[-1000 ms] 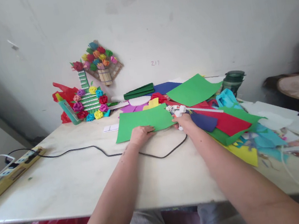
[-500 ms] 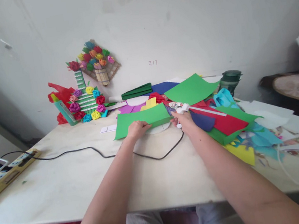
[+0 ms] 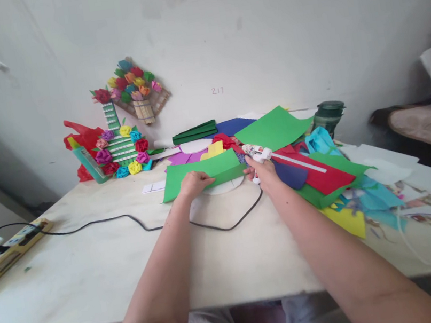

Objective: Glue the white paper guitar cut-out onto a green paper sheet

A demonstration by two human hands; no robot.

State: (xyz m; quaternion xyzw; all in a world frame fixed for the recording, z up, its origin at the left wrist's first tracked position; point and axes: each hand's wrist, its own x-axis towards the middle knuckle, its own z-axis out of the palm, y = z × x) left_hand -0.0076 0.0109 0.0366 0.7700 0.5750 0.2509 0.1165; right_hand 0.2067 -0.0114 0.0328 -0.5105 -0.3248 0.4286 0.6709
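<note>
My left hand (image 3: 196,182) pinches the near edge of a sheet of green paper (image 3: 204,168), whose front edge is turned up. Under that paper, part of a white round piece (image 3: 225,186) shows. In my right hand (image 3: 262,171) is a white hot glue gun (image 3: 257,152), a long glue stick (image 3: 300,162) jutting out of its back toward the right. The gun's nozzle end lies close to the right edge of the green paper; whether they touch I cannot tell. A black cord (image 3: 225,229) runs from the gun leftward over the table.
At left lies a yellow power strip (image 3: 14,251). A glue bottle (image 3: 88,161) and a paper-flower guitar (image 3: 122,146) stand at the back left. Coloured paper and scraps (image 3: 330,171) cover the right side, with a dark green bottle (image 3: 329,115) behind.
The view has shifted slightly. The turned-up front edge of the green paper looks a little wider near my right hand. Both hands keep nearly the same places and grips.
</note>
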